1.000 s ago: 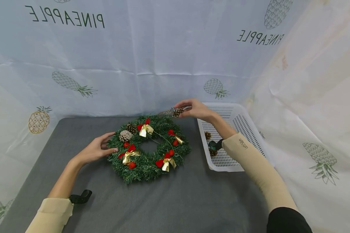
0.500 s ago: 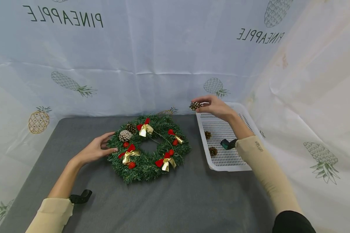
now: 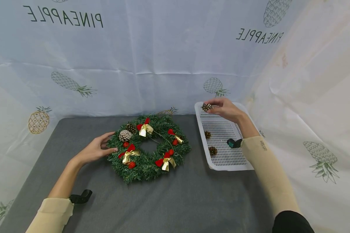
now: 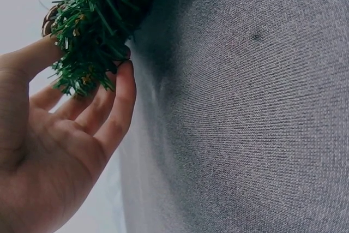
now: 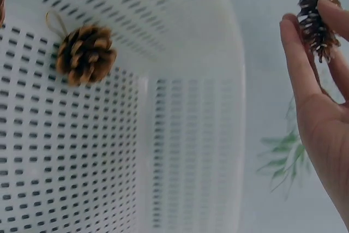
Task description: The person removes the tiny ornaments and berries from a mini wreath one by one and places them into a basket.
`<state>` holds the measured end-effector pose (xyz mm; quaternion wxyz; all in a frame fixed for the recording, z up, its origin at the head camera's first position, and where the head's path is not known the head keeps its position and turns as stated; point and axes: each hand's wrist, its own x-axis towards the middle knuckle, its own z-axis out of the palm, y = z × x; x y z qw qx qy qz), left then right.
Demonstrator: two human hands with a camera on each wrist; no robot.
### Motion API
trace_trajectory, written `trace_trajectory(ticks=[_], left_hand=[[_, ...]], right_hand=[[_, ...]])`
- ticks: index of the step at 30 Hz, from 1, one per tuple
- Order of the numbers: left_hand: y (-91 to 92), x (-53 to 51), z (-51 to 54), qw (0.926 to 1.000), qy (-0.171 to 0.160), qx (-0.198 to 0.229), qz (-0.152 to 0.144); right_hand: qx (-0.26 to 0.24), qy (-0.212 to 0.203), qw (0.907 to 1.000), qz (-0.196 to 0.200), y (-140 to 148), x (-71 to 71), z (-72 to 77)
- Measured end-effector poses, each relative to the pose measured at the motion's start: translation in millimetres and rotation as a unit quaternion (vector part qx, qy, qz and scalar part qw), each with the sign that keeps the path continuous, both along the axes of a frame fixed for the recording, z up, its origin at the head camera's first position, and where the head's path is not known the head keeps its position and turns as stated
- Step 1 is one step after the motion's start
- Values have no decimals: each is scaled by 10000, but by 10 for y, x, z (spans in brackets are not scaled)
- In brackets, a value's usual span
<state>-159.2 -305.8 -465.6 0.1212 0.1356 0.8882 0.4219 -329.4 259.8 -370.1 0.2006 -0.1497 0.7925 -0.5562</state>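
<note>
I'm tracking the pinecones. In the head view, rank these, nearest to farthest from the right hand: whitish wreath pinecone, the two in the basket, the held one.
1. Held pinecone: pinched in the right hand.
2. Upper pinecone: left side of the basket.
3. Lower pinecone: same side, closer to the front.
4. Whitish pinecone: left side of the wreath.

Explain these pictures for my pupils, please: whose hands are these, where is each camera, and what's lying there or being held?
There is no machine, just a person's bare left hand and right hand. The wide picture comes from a camera worn on the head, looking forward and down. The two close ones come from a camera worn on each wrist. On the grey surface lie a decorated green wreath and a white basket with two pine cones showing inside. The left hand holds the wreath's edge; the right pinches another pine cone by the basket's far end.
</note>
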Motion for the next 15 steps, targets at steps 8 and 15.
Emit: trace_trajectory(ticks=[8, 15], left_hand=[[6, 7, 6, 10000, 20, 1, 2], [2, 18, 19, 10000, 59, -8, -8]], right_hand=[[2, -429, 9990, -109, 174, -97, -181], [-66, -766, 9970, -19, 239, -171, -347]])
